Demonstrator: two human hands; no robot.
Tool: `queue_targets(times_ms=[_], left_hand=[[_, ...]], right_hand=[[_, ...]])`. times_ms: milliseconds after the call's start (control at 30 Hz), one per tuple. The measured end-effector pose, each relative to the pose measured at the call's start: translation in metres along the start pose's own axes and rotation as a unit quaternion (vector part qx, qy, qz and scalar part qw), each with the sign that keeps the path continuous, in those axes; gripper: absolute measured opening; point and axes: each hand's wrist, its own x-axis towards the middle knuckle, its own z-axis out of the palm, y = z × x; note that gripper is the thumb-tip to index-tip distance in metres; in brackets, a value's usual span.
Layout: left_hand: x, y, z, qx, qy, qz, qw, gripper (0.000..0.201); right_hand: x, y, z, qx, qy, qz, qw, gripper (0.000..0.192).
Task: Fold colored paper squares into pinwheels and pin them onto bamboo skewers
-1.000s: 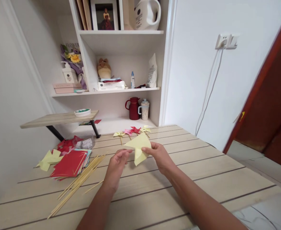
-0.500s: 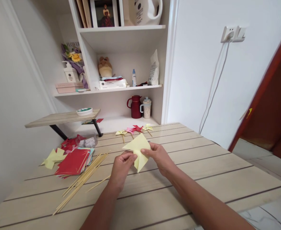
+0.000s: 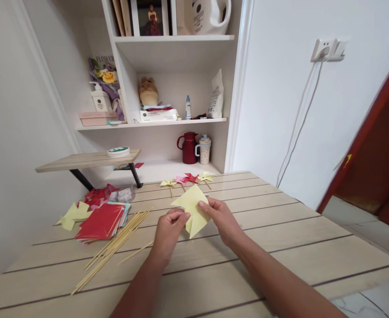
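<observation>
A pale yellow sheet of paper (image 3: 193,204), cut and partly folded, is held up between both hands above the wooden table (image 3: 296,229). My left hand (image 3: 169,227) pinches its lower left side between thumb and fingers. On the right edge, my right hand (image 3: 220,216) grips the paper with the thumb in front and the fingers behind. Beyond the hands lie several small finished pinwheels on sticks, among them a red pinwheel (image 3: 191,178) and a yellow pinwheel (image 3: 168,183). Left of my left hand are a bundle of thin wooden sticks (image 3: 118,240) and one loose stick (image 3: 135,253).
A stack of coloured paper (image 3: 99,221) lies at the left beside a yellow cut paper shape (image 3: 73,215) and a clear plastic box (image 3: 123,194). A small raised shelf (image 3: 88,160) stands behind them. A dark red jug (image 3: 189,149) and a cup (image 3: 205,151) are at the back.
My right thumb has slid slightly up and right on the yellow paper, and the fold near it looks flatter. The left hand keeps its pinch. The view has shifted a little.
</observation>
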Motion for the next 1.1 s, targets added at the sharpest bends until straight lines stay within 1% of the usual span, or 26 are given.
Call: queue_targets(times_ms=[200,367,633,900,1000,1100], left_hand=[[0.0014,-0.0024,0.0003,0.017,-0.001,0.036,0.999,0.022],[0.0018,-0.0031,0.0000,0.023,0.010,0.050,0.998,0.023],[0.0016,-0.0025,0.0010,0.036,0.016,0.070,0.997,0.019],[-0.0004,-0.0029,0.0019,0.055,0.040,0.040,0.997,0.016],[-0.0022,-0.0032,0.0023,0.038,0.030,0.033,0.998,0.018],[-0.0034,-0.0028,0.0034,-0.009,0.011,0.018,1.000,0.023]], right_hand=[[0.0006,0.0019,-0.0004,-0.010,0.006,0.013,1.000,0.042],[0.0009,0.0043,-0.0021,-0.015,0.013,0.009,1.000,0.045],[0.0023,0.0078,-0.0025,-0.022,0.016,0.006,1.000,0.043],[0.0027,0.0055,-0.0020,-0.045,0.020,0.002,0.999,0.038],[0.0035,0.0068,-0.0018,-0.037,0.022,0.009,0.999,0.036],[0.0039,0.0082,-0.0015,-0.028,0.031,0.015,0.999,0.035]])
